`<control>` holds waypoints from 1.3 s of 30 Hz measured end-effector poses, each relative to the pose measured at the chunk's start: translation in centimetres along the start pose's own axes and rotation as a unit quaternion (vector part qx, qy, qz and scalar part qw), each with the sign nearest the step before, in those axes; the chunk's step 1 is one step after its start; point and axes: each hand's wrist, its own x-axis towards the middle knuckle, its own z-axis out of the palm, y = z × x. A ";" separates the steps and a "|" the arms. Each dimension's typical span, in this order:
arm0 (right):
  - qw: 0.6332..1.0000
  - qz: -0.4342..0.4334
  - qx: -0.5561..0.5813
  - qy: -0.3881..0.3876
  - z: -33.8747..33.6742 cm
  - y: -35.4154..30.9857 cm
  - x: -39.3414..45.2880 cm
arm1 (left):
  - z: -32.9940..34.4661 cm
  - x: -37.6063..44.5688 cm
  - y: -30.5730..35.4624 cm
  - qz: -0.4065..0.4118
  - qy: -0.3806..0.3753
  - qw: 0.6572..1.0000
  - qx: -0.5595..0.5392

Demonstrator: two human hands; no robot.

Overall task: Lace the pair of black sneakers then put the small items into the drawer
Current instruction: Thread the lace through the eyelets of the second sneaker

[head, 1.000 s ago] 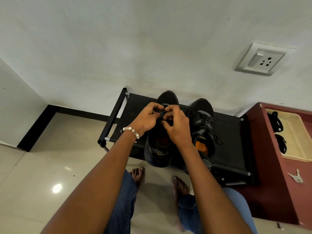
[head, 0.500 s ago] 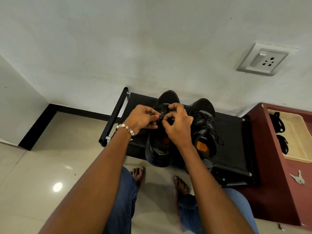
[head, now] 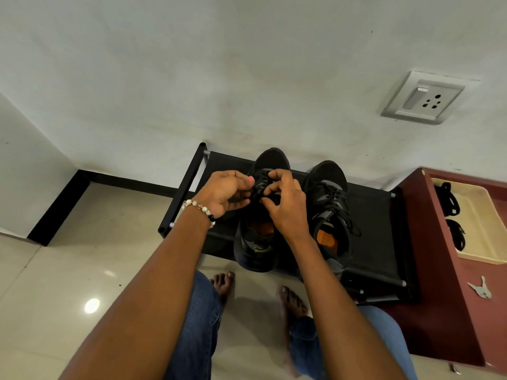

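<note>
Right now I'm pinching the lace [head: 259, 187] of the left sneaker [head: 258, 215] on the rack [head: 378, 215], fingers of left hand [head: 225, 192] and right hand [head: 288, 204] curled round it. Right sneaker [head: 329, 204] looks laced; I'm judging the keys [head: 480, 288] beside the open drawer [head: 482, 259] are left.

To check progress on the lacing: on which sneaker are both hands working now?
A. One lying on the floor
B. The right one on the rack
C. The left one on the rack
C: both the left hand and right hand pinch laces over the left sneaker, which stands on the rack.
</note>
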 end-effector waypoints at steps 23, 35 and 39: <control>0.955 0.167 -0.245 0.011 -1.2 -1.8 -2.8 | 0.2 -0.4 2.9 0.205 -0.016 0.680 0.703; 0.936 0.192 -0.277 -0.104 -2.2 -2.9 -2.4 | 1.0 -4.4 9.9 0.231 0.113 0.936 0.242; 0.933 0.176 -0.287 -0.126 -2.6 -3.4 -2.5 | 2.4 -6.9 14.0 0.265 0.104 0.948 0.142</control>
